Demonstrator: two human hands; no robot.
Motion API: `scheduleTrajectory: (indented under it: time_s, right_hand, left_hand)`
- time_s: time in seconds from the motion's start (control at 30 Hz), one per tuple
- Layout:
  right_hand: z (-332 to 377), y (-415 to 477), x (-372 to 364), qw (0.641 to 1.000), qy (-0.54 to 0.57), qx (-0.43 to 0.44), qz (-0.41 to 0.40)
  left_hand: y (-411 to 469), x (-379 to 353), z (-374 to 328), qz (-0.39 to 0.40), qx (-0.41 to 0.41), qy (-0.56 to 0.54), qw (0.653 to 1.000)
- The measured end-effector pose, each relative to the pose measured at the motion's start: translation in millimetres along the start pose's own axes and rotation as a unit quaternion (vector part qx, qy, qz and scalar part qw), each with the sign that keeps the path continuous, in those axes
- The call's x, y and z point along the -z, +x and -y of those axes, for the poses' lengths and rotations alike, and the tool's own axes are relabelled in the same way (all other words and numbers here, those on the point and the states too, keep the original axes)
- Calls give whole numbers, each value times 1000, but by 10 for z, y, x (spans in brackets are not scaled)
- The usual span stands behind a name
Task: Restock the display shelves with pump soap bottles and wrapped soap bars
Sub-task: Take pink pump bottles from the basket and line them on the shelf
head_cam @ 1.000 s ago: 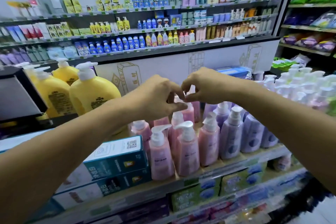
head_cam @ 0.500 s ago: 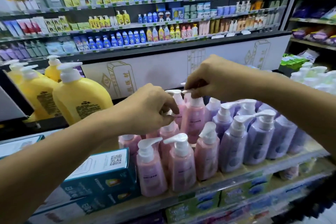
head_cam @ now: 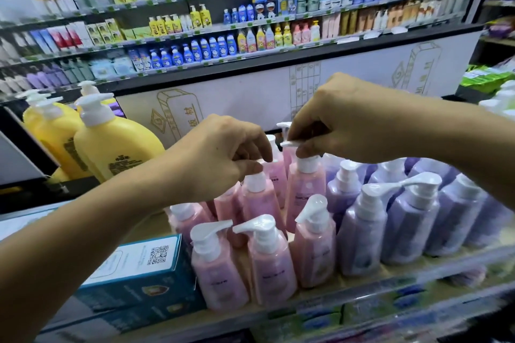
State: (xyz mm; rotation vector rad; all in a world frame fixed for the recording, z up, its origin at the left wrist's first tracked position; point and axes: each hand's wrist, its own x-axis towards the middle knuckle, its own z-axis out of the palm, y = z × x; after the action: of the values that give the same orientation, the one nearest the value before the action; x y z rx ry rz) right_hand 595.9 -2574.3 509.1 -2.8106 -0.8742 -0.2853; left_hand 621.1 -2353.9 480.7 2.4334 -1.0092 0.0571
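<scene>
Several pink pump soap bottles [head_cam: 269,262] stand in rows on the wooden display shelf [head_cam: 362,291], with several purple pump bottles [head_cam: 409,228] to their right. My left hand [head_cam: 223,153] is closed over the pump head of a pink bottle [head_cam: 257,198] in the middle rows. Over a pink bottle [head_cam: 306,186] further back, my right hand [head_cam: 334,117] pinches the white pump nozzle. No wrapped soap bars are clearly visible.
Large yellow pump bottles [head_cam: 111,147] stand at the left. Teal boxes [head_cam: 139,276] lie on the shelf's left part. Lower shelves hold boxed goods [head_cam: 320,317]. A far wall of shelves [head_cam: 250,30] carries many small bottles and boxes.
The view has tipped down and closer to the shelf. My hands, close together a second ago, have moved apart, each onto the pump of a separate pink bottle.
</scene>
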Motion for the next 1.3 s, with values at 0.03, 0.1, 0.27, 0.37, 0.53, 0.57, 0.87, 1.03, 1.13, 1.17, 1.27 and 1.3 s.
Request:
scheduleTrajectory:
  time_s: [0.03,0.1,0.27,0.37,0.53,0.57,0.87,1.03,1.13,1.17,1.27,1.3]
  right_hand:
    - [1,-1,-5,1000,0,4,2]
    - [-4,0,-13,1000,0,8,4]
    - [-3,21,-28,1000,-2,23,5]
    - [10,6,-63,1000,-5,29,7]
    - [-7,-1,-77,999,-2,30,10]
    - [-15,-4,-72,999,-1,31,10]
    - [-94,0,-71,999,5,33,17]
    - [-128,26,-79,999,9,40,17]
    - [-121,38,-61,999,16,33,25]
    - [-119,33,-52,999,20,27,27]
    - [-97,8,-23,999,30,18,24]
    - [-84,2,-12,999,30,19,21]
  left_hand:
    - [-5,-5,-2,2,1,-2,1000]
    - [-5,-9,-17,4,3,-8,1000]
    - [2,-8,-10,6,29,-9,1000]
    - [-15,-8,-25,13,44,0,999]
    - [-1,0,-55,35,17,61,997]
    - [4,14,-58,49,5,61,997]
    - [35,112,-11,167,-110,113,973]
    - [93,165,66,172,-141,142,964]
    - [95,147,85,151,-181,172,956]
    - [83,139,88,144,-192,178,954]
    - [68,129,117,122,-197,188,954]
    - [77,126,135,115,-195,190,955]
